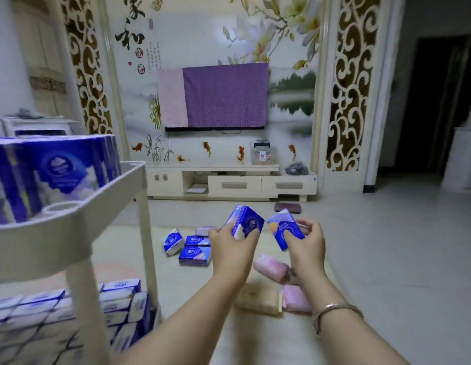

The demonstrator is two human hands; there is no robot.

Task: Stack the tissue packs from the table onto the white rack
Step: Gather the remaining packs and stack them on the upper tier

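My left hand point(230, 239) grips a blue tissue pack point(247, 222), held up over the pale table surface point(255, 335). Just to its right, my right hand point(307, 239) grips a second blue tissue pack point(285, 227), tilted. Several more blue packs point(195, 250) lie on the surface beyond my left hand. Pink packs point(271, 267) and a beige pack point(258, 299) lie under my right forearm. The white rack point(71, 227) stands at the left. Its top tray holds a row of blue packs point(58, 169), and the lower shelf holds many more point(118, 306).
A white TV cabinet point(231, 183) stands against the far wall, under a screen covered with purple cloth point(216, 96). A dark mat point(287, 207) lies on the floor before the cabinet. An open dark doorway point(440, 101) is at the right.
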